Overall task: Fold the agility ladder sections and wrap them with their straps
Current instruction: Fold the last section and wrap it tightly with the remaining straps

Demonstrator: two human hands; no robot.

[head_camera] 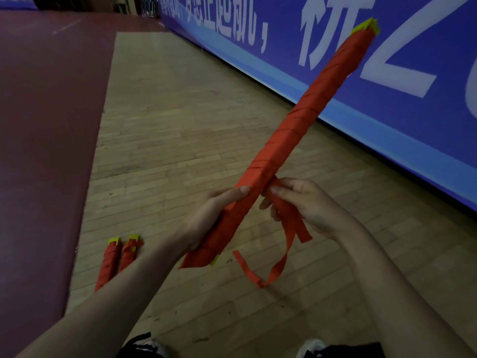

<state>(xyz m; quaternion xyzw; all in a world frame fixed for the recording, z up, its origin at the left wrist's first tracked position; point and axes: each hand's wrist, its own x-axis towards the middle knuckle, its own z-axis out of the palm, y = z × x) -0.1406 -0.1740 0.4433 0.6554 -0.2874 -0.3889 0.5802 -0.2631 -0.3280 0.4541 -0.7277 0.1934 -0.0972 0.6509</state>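
Pale plank floor (180, 125) lies open between a maroon strip (46, 125) on the left and a glossy blue banner (387, 104) along the right edge. Over it the folded ladder bundle (304, 120) slants up toward the banner, a long stiff rod spiral-bound in red webbing, with yellow tips at both ends. The left hand (211, 218) closes its grip round the lower part. The right hand (304, 205) pinches the loose strap (289, 244), whose flat tail dangles curling. Two wrapped bundles (111, 257) lie side by side on the floor.

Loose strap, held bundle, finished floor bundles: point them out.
loose strap (281, 262), head view, hanging loop
held bundle (294, 125), head view, wrapped middle
finished floor bundles (110, 259), head view, left one's wrap
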